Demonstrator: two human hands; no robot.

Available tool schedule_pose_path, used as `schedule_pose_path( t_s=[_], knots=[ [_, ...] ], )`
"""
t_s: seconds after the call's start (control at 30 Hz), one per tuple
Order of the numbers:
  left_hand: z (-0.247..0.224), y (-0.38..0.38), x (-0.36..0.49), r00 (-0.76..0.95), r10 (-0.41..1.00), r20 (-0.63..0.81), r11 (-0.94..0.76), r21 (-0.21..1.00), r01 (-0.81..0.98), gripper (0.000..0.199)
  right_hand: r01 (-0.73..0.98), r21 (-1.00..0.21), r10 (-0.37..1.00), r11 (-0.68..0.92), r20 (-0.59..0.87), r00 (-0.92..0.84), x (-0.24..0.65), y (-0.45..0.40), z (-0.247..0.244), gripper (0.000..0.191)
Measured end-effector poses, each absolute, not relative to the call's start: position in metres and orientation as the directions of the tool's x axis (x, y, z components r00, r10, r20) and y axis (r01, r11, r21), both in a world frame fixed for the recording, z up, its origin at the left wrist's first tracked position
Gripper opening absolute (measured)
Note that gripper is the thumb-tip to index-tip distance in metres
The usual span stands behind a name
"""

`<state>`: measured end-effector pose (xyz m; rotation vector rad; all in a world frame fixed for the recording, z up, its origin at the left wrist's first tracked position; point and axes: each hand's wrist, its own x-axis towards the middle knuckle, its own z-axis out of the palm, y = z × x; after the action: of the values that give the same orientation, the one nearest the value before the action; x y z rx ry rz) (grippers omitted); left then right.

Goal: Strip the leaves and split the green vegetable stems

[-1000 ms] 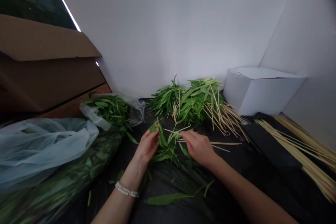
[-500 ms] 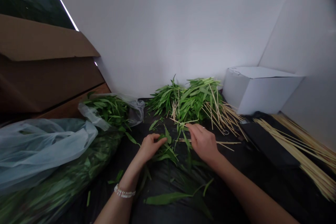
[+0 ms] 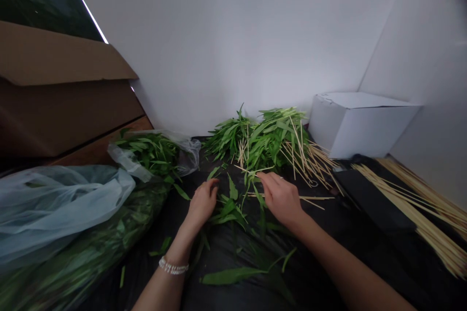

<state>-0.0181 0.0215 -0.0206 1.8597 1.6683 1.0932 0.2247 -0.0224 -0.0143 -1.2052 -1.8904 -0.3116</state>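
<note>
My right hand (image 3: 282,197) is closed, thumb and fingertips pinched at a thin leafy green stem (image 3: 251,180) near the middle of the work surface. Thin wooden sticks (image 3: 242,169) lie right by those fingertips. To the left, my left hand (image 3: 203,200) has its fingers curled together beside a small green leaf (image 3: 213,173); whether it grips anything is hidden. Between the hands lies a loose clump of long green leaves (image 3: 230,209). A single long leaf (image 3: 233,275) rests nearer to me.
Behind the hands are piles of leafy greens (image 3: 264,143) with wooden sticks (image 3: 317,165). Bagged greens (image 3: 151,150) and a translucent plastic bag (image 3: 65,204) lie left, near a cardboard box (image 3: 65,107). Right are a white box (image 3: 372,126) and stick bundles (image 3: 412,209).
My left hand has moved slightly left and away from the loose clump, its fingers turned up towards the small leaf. The right hand stays nearly in place.
</note>
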Motion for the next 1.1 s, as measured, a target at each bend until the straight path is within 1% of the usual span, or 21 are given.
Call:
schedule_pose_path(
  t_s=[0.07,0.13,0.23,0.27,0.3,0.33,0.4,0.47,0.53,0.57,0.63,0.7,0.77,0.8,0.87,0.93,0.97,1.1],
  knots=[
    [-0.021,0.021,-0.02,-0.078,0.966,0.247,-0.136,0.741,0.658,0.014,0.836,-0.219,0.628,0.503,0.758,-0.179,0.225,-0.022,-0.015,0.031],
    [-0.021,0.018,-0.02,-0.107,0.968,0.228,-0.084,0.695,0.714,0.006,0.838,-0.214,0.629,0.502,0.756,-0.183,0.224,-0.023,-0.015,0.03],
    [-0.021,0.015,-0.018,-0.077,0.978,0.193,-0.03,0.499,0.866,0.024,0.84,-0.207,0.626,0.501,0.757,-0.187,0.224,-0.023,-0.015,0.03],
    [-0.021,0.015,-0.017,-0.06,0.981,0.183,-0.027,0.441,0.897,0.027,0.84,-0.206,0.626,0.502,0.757,-0.188,0.224,-0.023,-0.015,0.03],
    [-0.022,0.015,-0.017,-0.042,0.984,0.172,-0.033,0.408,0.912,0.027,0.839,-0.206,0.626,0.504,0.757,-0.19,0.224,-0.023,-0.015,0.031],
    [-0.023,0.016,-0.017,-0.024,0.987,0.161,-0.043,0.405,0.913,0.025,0.838,-0.208,0.627,0.505,0.755,-0.191,0.224,-0.023,-0.015,0.031],
    [-0.025,0.019,-0.018,0.002,0.992,0.13,-0.062,0.454,0.889,0.015,0.836,-0.212,0.632,0.505,0.751,-0.191,0.224,-0.023,-0.015,0.031],
    [-0.029,0.023,-0.02,0.017,0.996,0.09,-0.063,0.529,0.847,0.009,0.837,-0.217,0.638,0.503,0.746,-0.19,0.224,-0.023,-0.015,0.03],
    [-0.03,0.026,-0.023,0.023,0.996,0.087,-0.072,0.618,0.783,0.01,0.838,-0.215,0.636,0.502,0.748,-0.19,0.224,-0.022,-0.015,0.03],
    [-0.029,0.028,-0.024,0.021,0.993,0.115,-0.093,0.67,0.737,0.012,0.838,-0.212,0.634,0.503,0.749,-0.192,0.224,-0.022,-0.015,0.03],
    [-0.026,0.029,-0.023,-0.023,0.976,0.215,-0.157,0.78,0.606,0.016,0.838,-0.206,0.631,0.506,0.75,-0.196,0.224,-0.022,-0.016,0.03],
    [-0.019,0.027,-0.02,-0.106,0.952,0.288,-0.214,0.871,0.443,0.021,0.837,-0.204,0.633,0.507,0.747,-0.201,0.224,-0.022,-0.016,0.031],
    [-0.012,0.025,-0.015,-0.166,0.946,0.278,-0.226,0.934,0.278,0.029,0.836,-0.202,0.636,0.511,0.743,-0.209,0.223,-0.023,-0.016,0.031],
    [-0.009,0.023,-0.012,-0.168,0.953,0.25,-0.215,0.956,0.201,0.035,0.835,-0.199,0.638,0.513,0.74,-0.215,0.223,-0.023,-0.016,0.03],
    [-0.005,0.021,-0.008,-0.121,0.975,0.185,-0.178,0.982,0.067,0.048,0.833,-0.194,0.641,0.518,0.733,-0.227,0.222,-0.024,-0.016,0.03],
    [-0.003,0.019,-0.006,-0.07,0.987,0.142,-0.143,0.989,-0.017,0.055,0.831,-0.191,0.643,0.522,0.729,-0.236,0.221,-0.024,-0.016,0.03],
    [-0.004,0.019,-0.005,-0.062,0.989,0.135,-0.137,0.99,-0.039,0.054,0.83,-0.189,0.643,0.525,0.727,-0.242,0.221,-0.024,-0.016,0.031],
    [-0.005,0.018,-0.007,-0.102,0.982,0.16,-0.167,0.984,-0.069,0.039,0.815,-0.176,0.64,0.553,0.715,-0.28,0.218,-0.025,-0.018,0.031]
  ],
)
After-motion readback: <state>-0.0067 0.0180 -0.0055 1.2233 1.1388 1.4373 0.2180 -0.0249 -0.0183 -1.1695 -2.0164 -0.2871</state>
